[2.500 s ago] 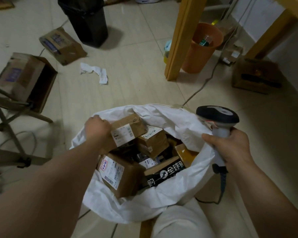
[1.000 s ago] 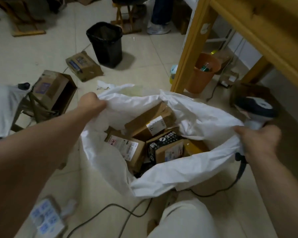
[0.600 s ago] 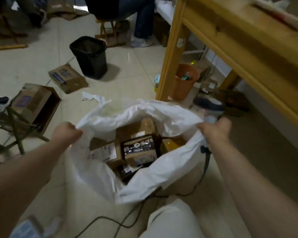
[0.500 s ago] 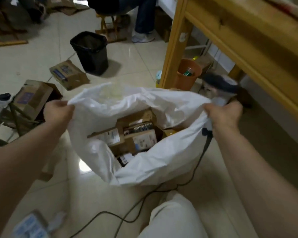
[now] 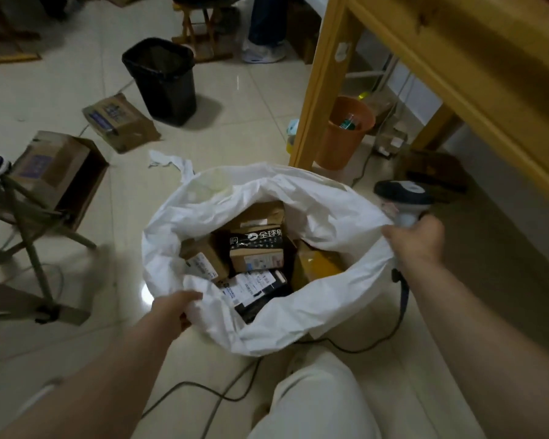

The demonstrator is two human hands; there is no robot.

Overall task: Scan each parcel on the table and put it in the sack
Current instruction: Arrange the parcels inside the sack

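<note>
Looking down through the head view: pinching the near rim of the white sack (image 5: pixel 314 198) with the left hand (image 5: pixel 171 307), fingers (image 5: pixel 186 320) curled round the fabric. Clenching the right hand (image 5: pixel 415 240) round the handle of the barcode scanner (image 5: pixel 403 193), and trapping the sack's right rim against that handle in the same grasp. Holding the sack's mouth wide open on the tiled floor, near the wooden leg of the desk (image 5: pixel 457 68) and just beyond a pale trouser knee (image 5: pixel 314 400). Showing several parcels lying inside: a black-taped box (image 5: pixel 257 247) on top, a brown labelled box (image 5: pixel 203 258) to its left, a yellow parcel (image 5: pixel 314 263) to its right, a flat labelled packet (image 5: pixel 254 286) nearest. Not showing the desk's top, so not telling of parcels left to scan. Judging the risks: sharing one grasp between scanner and thin fabric, so risking a slip of either, with the rim dropping shut or the scanner falling among the parcels. Trailing the scanner cable (image 5: pixel 402 299) down to the sack's near side, so risking a snag on lifting or dragging. Pressing box corners against the thin wall, so risking a tear under a hard pull. Standing well apart: a black bin (image 5: pixel 165 83) and an orange bin (image 5: pixel 339 137).
</note>
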